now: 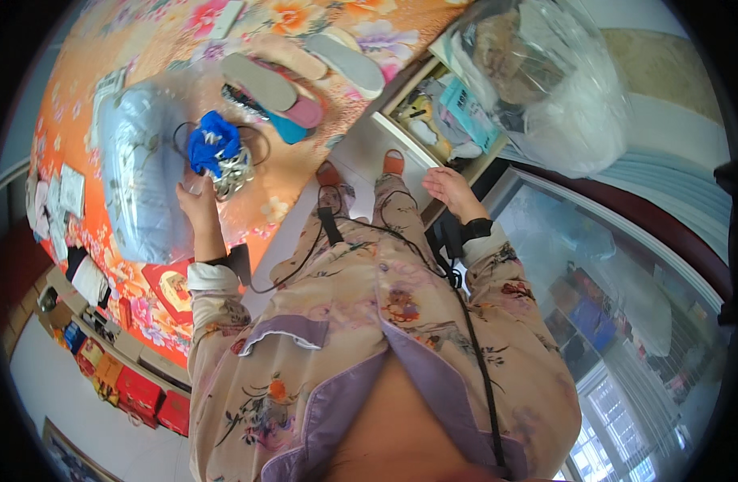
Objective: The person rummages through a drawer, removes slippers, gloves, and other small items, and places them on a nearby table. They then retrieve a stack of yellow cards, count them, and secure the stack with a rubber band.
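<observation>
My left hand (199, 203) is over the bed, its thumb and fingers apart, just below a bundled blue cloth (213, 143). Under that cloth is a shiny silvery bundle (233, 175); contact with my fingers is hard to tell. To the left lies a light-blue folded quilt (141, 175) in clear plastic. My right hand (450, 188) has its fingers extended at the end of the pale front panel (408, 140) of a pulled-out drawer. Inside the drawer are cloth items, a white sock-like piece (422, 131) and a light-blue packet (467, 113) bearing writing.
Several insoles (260, 81) lie on the floral bedspread (272, 208), near a white phone-like object (226, 19). A large clear plastic bag (577, 90) bulges above the drawer. A glass-topped surface (610, 265) stands at right. Black cables (474, 337) hang along my clothes.
</observation>
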`<move>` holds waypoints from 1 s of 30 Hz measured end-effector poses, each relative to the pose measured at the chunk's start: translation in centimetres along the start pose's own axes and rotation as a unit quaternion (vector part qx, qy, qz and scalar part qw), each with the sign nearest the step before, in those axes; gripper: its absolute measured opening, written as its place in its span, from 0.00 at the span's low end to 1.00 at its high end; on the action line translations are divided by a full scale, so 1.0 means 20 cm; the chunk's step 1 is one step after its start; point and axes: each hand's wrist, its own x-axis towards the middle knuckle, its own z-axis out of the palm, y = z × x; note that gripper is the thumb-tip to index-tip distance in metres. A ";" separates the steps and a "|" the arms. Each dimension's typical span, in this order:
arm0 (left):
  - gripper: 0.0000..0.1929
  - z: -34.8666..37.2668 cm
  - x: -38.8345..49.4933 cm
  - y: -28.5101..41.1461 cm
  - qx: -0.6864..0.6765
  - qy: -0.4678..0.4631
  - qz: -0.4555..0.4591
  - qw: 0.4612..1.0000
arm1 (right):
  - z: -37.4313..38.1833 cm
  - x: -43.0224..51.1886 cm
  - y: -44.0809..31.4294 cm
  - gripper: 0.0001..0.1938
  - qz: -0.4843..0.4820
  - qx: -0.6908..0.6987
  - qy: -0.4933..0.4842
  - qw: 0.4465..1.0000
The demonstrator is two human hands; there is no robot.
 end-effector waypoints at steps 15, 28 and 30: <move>0.23 1.07 -1.02 0.08 0.058 -0.369 -0.051 0.926 | -0.85 1.28 0.32 0.09 0.116 0.449 0.109 0.879; 0.15 1.56 -1.20 -0.04 0.010 -0.415 -0.145 0.898 | -0.99 1.65 0.20 0.04 0.151 0.600 0.098 0.779; 0.17 1.66 -1.17 0.03 -0.023 -0.442 -0.159 0.882 | -0.93 1.45 0.22 0.02 0.125 0.544 0.122 0.820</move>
